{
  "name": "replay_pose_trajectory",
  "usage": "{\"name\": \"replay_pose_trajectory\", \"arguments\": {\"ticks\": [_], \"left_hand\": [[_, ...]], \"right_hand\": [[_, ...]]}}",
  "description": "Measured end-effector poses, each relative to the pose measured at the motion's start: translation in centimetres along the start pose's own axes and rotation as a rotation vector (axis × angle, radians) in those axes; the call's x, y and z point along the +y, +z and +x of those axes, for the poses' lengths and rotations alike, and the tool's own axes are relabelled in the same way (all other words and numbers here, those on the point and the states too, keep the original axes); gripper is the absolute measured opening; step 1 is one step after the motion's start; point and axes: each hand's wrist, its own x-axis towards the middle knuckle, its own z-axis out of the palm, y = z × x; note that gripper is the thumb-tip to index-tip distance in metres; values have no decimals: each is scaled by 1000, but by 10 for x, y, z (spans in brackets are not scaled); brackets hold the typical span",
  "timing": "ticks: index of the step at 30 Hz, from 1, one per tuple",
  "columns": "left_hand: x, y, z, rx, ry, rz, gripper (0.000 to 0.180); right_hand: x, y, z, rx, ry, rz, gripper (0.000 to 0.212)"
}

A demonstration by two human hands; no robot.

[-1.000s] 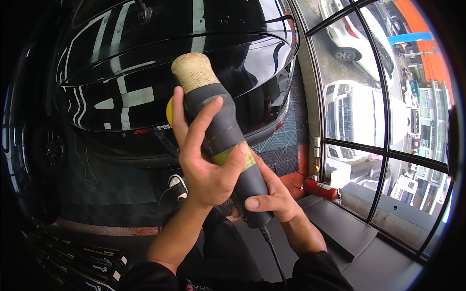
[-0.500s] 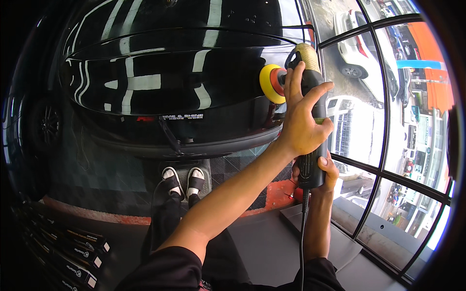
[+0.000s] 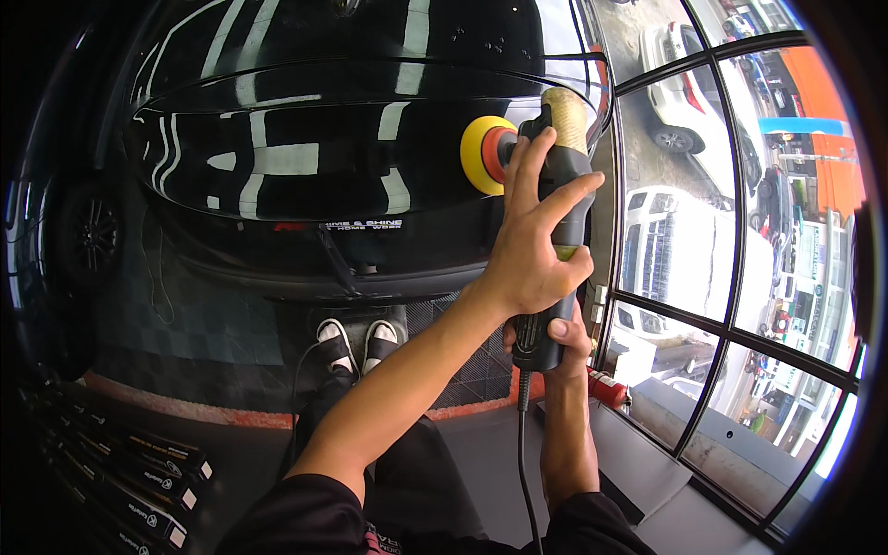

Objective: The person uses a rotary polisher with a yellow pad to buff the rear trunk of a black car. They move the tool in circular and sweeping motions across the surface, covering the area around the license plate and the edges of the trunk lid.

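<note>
A black polisher (image 3: 561, 166) with a tan head is held nearly upright over the right part of the car's glossy black rear panel (image 3: 305, 166). Its yellow foam pad (image 3: 485, 155), on a red backing plate, faces left against or close above that panel; contact cannot be told. My left hand (image 3: 536, 245) grips the middle of the body from above, some fingers spread along it. Lower down, my right hand (image 3: 566, 338) wraps round the back end of the body, partly hidden behind it. A power cord (image 3: 523, 435) hangs from that end, between my forearms.
A framed window wall (image 3: 726, 185) runs along the right, with vehicles outside. Near its base lies a red fire extinguisher (image 3: 608, 389). Long dark boxes (image 3: 153, 481) are stacked at lower left. Another dark car's wheel (image 3: 90, 231) shows at far left. My sandalled feet (image 3: 356, 344) stand by the bumper.
Both hands have moved left with the polisher, so the pad is farther in over the black panel. The fire extinguisher has come into fuller view.
</note>
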Motion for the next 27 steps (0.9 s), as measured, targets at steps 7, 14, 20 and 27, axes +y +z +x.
{"name": "replay_pose_trajectory", "arguments": {"ticks": [7,14,20,27], "left_hand": [[14,-97,-33,27,76,160,67],[41,-174,-62,243,-130,-80,79],[52,-151,-66,312,-263,-216,106],[30,-50,-42,186,-267,-107,119]], "right_hand": [[36,65,-12,-106,136,42,104],[29,131,-14,-304,159,-244,114],[-7,124,-26,-291,188,-410,114],[-16,40,-22,-81,195,-522,118]]}}
